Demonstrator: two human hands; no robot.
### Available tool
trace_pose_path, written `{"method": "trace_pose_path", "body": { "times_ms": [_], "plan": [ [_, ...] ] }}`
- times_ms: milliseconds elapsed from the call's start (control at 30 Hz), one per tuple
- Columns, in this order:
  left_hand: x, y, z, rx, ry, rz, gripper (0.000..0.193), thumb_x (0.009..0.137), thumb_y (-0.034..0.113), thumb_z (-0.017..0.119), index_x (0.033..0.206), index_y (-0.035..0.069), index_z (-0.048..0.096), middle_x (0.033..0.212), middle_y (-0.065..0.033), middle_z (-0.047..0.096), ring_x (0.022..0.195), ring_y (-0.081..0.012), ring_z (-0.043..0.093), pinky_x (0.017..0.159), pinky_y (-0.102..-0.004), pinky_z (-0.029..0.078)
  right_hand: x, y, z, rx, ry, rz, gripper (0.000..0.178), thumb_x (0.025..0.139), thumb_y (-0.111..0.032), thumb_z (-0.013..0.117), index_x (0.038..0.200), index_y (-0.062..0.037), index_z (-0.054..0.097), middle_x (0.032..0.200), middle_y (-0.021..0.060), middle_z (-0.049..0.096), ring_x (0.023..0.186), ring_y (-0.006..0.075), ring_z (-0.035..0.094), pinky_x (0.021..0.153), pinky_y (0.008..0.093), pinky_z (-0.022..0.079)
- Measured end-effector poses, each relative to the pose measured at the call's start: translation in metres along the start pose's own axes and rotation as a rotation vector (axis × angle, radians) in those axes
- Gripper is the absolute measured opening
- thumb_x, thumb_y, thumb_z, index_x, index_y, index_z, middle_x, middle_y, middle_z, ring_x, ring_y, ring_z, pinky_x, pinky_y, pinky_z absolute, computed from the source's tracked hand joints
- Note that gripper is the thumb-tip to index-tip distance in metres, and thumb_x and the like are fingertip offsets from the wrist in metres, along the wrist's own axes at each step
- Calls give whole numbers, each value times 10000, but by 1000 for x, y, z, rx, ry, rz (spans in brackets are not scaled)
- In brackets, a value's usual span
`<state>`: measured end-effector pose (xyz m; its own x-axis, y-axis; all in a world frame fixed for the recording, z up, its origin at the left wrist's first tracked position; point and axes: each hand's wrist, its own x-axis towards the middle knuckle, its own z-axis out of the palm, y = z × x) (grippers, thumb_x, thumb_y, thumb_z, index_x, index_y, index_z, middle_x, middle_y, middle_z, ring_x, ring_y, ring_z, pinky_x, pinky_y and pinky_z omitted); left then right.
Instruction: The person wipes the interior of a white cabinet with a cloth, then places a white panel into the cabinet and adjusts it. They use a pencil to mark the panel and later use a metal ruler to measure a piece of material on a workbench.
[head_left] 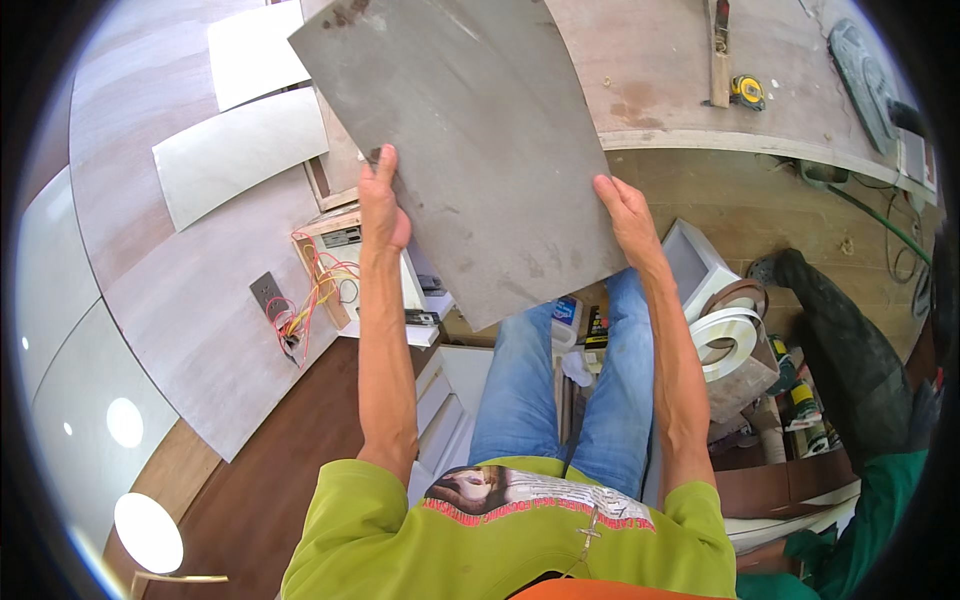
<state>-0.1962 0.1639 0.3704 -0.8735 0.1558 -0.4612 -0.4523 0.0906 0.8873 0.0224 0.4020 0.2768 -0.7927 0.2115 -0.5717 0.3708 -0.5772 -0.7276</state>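
A large flat grey panel (490, 150) with brown stains near its far left corner is held up in front of me, tilted, over my knees. My left hand (384, 205) grips its left edge, thumb on the face and fingers hidden behind. On the opposite edge my right hand (628, 218) holds it in the same way. Below the panel's near corner are my legs in blue jeans (515, 390). Beside my left forearm, red and yellow wires (318, 290) hang loose by a dark outlet plate (268, 296).
A workbench (650, 90) at the far right bears a hand plane (720, 60), a yellow tape measure (747, 92) and a sander (862, 85). White panels (245, 150) lie at the left. Edging rolls (725, 342) sit by my right arm. A co-worker's green sleeve (885, 510) is at lower right.
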Motion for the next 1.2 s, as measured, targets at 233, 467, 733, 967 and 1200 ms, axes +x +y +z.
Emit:
{"method": "trace_pose_path", "body": {
  "times_ms": [233,467,733,967,1200],
  "plan": [
    [-27,-71,-6,-270,-24,-181,442,1005,291,671,1361,54,557,1312,-97,654,1212,-263,629,1082,-448,492,-20,-7,-42,27,-167,98,445,1071,-382,574,1202,27,692,1026,-2,711,940,60,617,841,245,500],
    [-58,-100,9,-322,41,-216,522,972,276,710,1402,49,521,1332,-98,636,1241,-261,602,1075,-436,492,-47,-38,-72,-475,-242,-23,471,1030,-317,622,1341,37,615,1153,120,738,1036,177,658,952,318,497],
    [-64,-124,17,360,99,-44,780,995,402,678,1562,22,301,1476,-180,472,1243,-257,585,1024,-379,485,-84,-76,-70,-840,-171,-189,397,1006,-140,614,1381,-10,597,1224,189,703,1064,309,671,960,359,487],
    [-60,-99,-23,-51,54,-201,688,1053,518,538,1545,80,339,1464,-140,462,1251,-247,548,1060,-454,468,-68,-60,-10,-1123,-220,-254,486,966,32,575,1386,-203,648,1164,150,685,1048,342,643,902,435,516],
    [-40,-66,-76,-191,137,-262,660,1016,488,615,1464,86,343,1304,-92,543,1201,-210,575,1015,-431,517,-30,-50,55,-1368,-300,-259,598,891,97,554,1367,-249,665,1270,139,679,1163,352,627,943,454,535]
  ]
}}
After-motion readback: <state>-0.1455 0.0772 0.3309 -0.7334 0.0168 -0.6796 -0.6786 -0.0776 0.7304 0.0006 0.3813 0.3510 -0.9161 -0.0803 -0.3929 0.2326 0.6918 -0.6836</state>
